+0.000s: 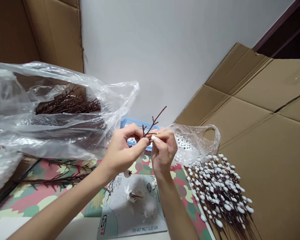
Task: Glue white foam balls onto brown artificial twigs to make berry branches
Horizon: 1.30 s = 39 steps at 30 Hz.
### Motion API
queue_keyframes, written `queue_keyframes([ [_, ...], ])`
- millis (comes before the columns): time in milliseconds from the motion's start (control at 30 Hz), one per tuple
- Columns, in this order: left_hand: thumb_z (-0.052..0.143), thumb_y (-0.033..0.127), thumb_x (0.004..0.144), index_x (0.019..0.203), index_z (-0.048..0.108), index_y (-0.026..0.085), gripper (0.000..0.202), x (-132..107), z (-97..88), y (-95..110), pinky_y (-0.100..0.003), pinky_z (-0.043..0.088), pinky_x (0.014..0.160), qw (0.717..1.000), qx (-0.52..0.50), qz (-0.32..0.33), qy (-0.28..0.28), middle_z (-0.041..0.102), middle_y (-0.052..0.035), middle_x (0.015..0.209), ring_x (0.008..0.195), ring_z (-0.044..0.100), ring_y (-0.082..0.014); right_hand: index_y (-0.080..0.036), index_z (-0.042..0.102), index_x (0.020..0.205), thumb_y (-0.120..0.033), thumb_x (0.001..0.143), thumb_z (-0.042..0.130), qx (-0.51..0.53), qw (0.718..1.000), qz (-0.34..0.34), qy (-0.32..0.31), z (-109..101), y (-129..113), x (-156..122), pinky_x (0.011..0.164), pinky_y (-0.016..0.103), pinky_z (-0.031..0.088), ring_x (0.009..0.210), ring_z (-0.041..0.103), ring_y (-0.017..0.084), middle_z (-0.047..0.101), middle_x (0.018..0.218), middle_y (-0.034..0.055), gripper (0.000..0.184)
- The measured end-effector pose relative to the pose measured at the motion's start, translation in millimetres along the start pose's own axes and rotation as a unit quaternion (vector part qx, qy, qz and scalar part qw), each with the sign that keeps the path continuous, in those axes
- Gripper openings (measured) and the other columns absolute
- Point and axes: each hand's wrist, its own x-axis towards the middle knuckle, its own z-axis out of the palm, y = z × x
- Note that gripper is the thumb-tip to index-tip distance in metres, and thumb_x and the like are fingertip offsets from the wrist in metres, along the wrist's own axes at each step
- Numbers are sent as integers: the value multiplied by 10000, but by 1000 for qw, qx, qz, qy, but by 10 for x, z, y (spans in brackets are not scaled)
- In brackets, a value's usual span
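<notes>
A thin brown artificial twig (153, 124) with short side shoots is raised above the table. My left hand (122, 145) pinches it near its fork between thumb and fingers. In the fingertips of my right hand (164, 148) is a small white foam berry (153, 137), against one shoot of the twig; whether it is fixed on cannot be made out. Below both hands lies a glue gun box card (150, 213), smeared with white residue. Behind them, a blue basket (126, 122) with white berries is partly hidden by my hands.
Brown twigs fill a clear plastic bag (90, 125) at left; more bare twigs (65, 178) lie on the patterned tablecloth (27, 206). Another clear bag (205, 141) holds white berries. Finished-looking berry stems (222, 190) lie at right, beside cardboard (272, 143).
</notes>
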Motion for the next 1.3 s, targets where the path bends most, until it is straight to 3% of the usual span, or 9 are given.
queue_keyframes([
  [233,593,164,735,596,504,170,165,-43,60,-18,-239,365,572,1000,-1,17,14,477,31,603,590,447,-100,-234,542,707,-85,762,507,44,999,-9,-14,-35,21,26,664,293,475,697,591,137,569,675,-41,163],
  [967,595,188,727,578,489,173,183,-19,26,1,-233,361,553,1000,2,9,16,439,45,563,548,422,-91,-231,560,720,-131,784,512,-7,999,-5,-42,-66,-10,20,682,310,489,742,609,158,601,709,-20,127],
  [1167,586,230,762,601,506,171,190,1,23,15,-253,404,620,1000,4,-7,-7,487,24,611,616,485,-116,-240,626,775,-131,806,557,7,999,4,-53,-103,-41,71,706,296,498,772,623,150,632,744,-24,132],
  [1300,598,249,778,726,573,159,107,28,-4,-26,-291,435,749,999,25,11,-37,574,-18,764,759,546,-156,-241,647,777,-133,801,575,2,998,8,-55,-146,-47,120,745,290,499,821,633,147,656,783,-25,132],
])
